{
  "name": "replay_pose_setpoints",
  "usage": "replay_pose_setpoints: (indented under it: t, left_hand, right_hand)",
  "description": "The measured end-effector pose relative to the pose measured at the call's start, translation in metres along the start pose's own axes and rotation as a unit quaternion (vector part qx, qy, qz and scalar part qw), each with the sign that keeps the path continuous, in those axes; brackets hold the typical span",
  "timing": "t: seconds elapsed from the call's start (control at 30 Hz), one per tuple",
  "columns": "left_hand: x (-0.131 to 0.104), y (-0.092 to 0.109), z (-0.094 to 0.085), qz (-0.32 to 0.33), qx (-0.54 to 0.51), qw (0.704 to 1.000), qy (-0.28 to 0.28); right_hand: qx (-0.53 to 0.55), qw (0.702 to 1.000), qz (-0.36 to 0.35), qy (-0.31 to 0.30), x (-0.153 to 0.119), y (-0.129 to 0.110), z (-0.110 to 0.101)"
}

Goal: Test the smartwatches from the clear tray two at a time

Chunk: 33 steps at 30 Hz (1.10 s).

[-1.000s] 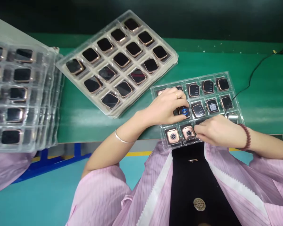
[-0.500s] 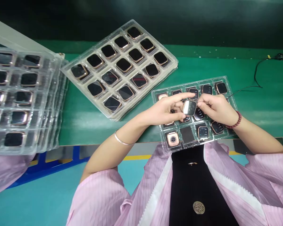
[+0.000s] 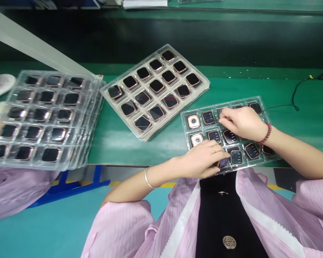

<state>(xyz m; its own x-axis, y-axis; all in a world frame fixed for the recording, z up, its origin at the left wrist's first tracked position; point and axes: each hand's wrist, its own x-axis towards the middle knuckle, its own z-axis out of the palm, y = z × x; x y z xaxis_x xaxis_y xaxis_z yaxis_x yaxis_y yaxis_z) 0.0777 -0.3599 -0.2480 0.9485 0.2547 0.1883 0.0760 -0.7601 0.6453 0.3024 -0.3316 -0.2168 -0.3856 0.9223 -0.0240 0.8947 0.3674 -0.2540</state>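
From the head view, a clear blister tray (image 3: 259, 104) is seen at the near edge of the green bench (image 3: 298, 118), packed with smartwatch bodies, two at its left end flipped back-up; the left hand (image 3: 204, 159) is curled shut around one watch body (image 3: 223, 162) at the tray's near row, while the right hand (image 3: 242, 122) has fingers pinched down on a far-row pocket, what's gripped can't be told. Further left, a second tray (image 3: 201, 87) of dark-faced watches is angled across the bench, and a stack of filled trays (image 3: 78, 157) sits at far left, all pockets looking occupied.

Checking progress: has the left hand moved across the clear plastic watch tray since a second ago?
Yes. The left hand shifted from the clear plastic watch tray's middle row to its near edge.
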Motion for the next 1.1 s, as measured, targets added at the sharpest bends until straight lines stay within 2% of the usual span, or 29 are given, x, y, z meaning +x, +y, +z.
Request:
replay_pose_setpoints:
  t: [0.1, 0.17, 0.2, 0.27, 0.33, 0.37, 0.4, 0.5, 0.57, 0.67, 0.8, 0.87, 0.93, 1.03, 1.1]
  left_hand:
    - [-0.009, 0.012, 0.010, -0.009, 0.066, 0.998, -0.020]
    - [-0.016, 0.013, 0.009, -0.007, 0.068, 0.998, -0.011]
    - [-0.019, 0.011, 0.005, -0.003, 0.059, 0.998, 0.015]
    - [-0.024, 0.001, -0.007, -0.023, 0.054, 0.991, 0.117]
    - [-0.028, -0.017, -0.026, -0.087, 0.070, 0.966, 0.233]
    - [-0.029, -0.028, -0.036, -0.126, 0.072, 0.953, 0.267]
    - [-0.028, -0.040, -0.045, -0.156, 0.049, 0.947, 0.277]
    - [-0.023, -0.072, -0.062, -0.175, -0.154, 0.947, 0.220]
    - [-0.019, -0.086, -0.063, -0.172, -0.274, 0.927, 0.188]
    - [-0.017, -0.093, -0.057, -0.192, -0.338, 0.900, 0.195]
    - [-0.021, -0.088, -0.052, -0.203, -0.357, 0.890, 0.200]
    - [-0.022, -0.085, -0.053, -0.198, -0.346, 0.895, 0.200]
    - [-0.023, -0.081, -0.056, -0.204, -0.290, 0.912, 0.208]
    - [-0.023, -0.074, -0.060, -0.231, -0.104, 0.946, 0.202]
    - [-0.023, -0.067, -0.062, -0.241, 0.023, 0.957, 0.162]
  right_hand:
    - [-0.034, 0.998, -0.040, -0.042, 0.028, -0.024, -0.001]
    - [-0.069, 0.993, -0.057, -0.077, 0.042, -0.037, 0.000]
    - [-0.082, 0.991, -0.060, -0.092, 0.048, -0.041, 0.001]
    - [-0.074, 0.989, -0.060, -0.109, 0.055, -0.042, -0.001]
    - [0.000, 0.994, -0.062, -0.095, 0.059, -0.037, -0.004]
    - [0.056, 0.993, -0.064, -0.077, 0.060, -0.032, -0.005]
    - [0.117, 0.990, -0.062, -0.053, 0.062, -0.027, -0.006]
    - [0.257, 0.966, -0.029, 0.023, 0.066, -0.015, -0.003]
    - [0.284, 0.958, 0.003, 0.045, 0.068, -0.009, 0.003]
    - [0.266, 0.963, 0.015, 0.036, 0.068, -0.006, 0.015]
    - [0.207, 0.978, -0.007, 0.018, 0.066, -0.006, 0.023]
    - [0.129, 0.992, -0.002, 0.011, 0.066, -0.006, 0.021]
    - [0.046, 0.999, 0.017, 0.022, 0.064, -0.005, 0.014]
    - [0.016, 0.998, 0.014, 0.057, 0.053, -0.008, -0.002]
    - [0.022, 0.999, -0.032, 0.030, 0.039, -0.018, -0.008]
